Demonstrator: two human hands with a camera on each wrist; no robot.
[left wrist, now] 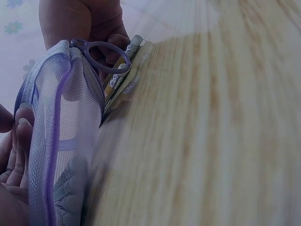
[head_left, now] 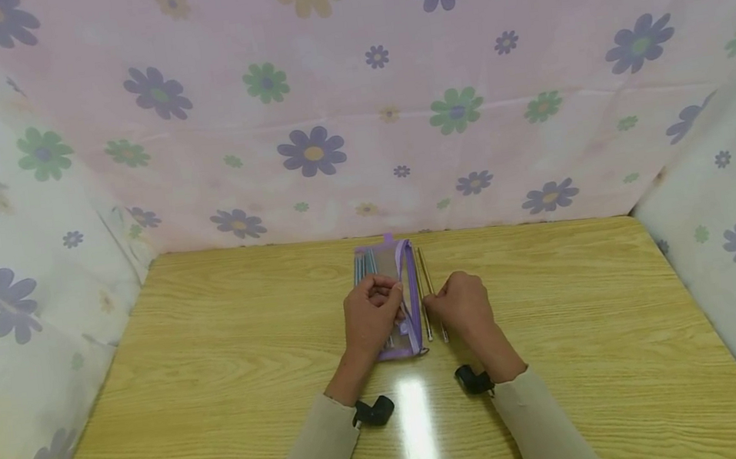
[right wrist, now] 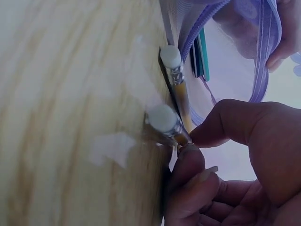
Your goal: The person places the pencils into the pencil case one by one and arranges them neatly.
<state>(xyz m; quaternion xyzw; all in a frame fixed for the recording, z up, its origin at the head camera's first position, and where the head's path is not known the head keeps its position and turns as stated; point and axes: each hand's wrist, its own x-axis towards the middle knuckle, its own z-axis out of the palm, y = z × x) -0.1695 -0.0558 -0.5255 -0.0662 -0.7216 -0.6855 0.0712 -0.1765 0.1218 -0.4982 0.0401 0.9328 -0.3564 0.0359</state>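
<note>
A mesh zip pouch with purple trim lies on the table, its zipper side parted. My left hand rests over it and pinches the edge of its opening between thumb and fingers. Blue-green pencils show through the mesh; in the right wrist view their ends appear inside the mouth. Just right of the pouch, my right hand pinches a yellow pencil near its white eraser end. A second yellow pencil lies between that one and the pouch.
The wood-grain table spreads out on both sides. Flowered cloth hangs behind it and at left and right. A purple zipper pull ring sticks out at the pouch's near end. Black wrist cameras sit on both wrists.
</note>
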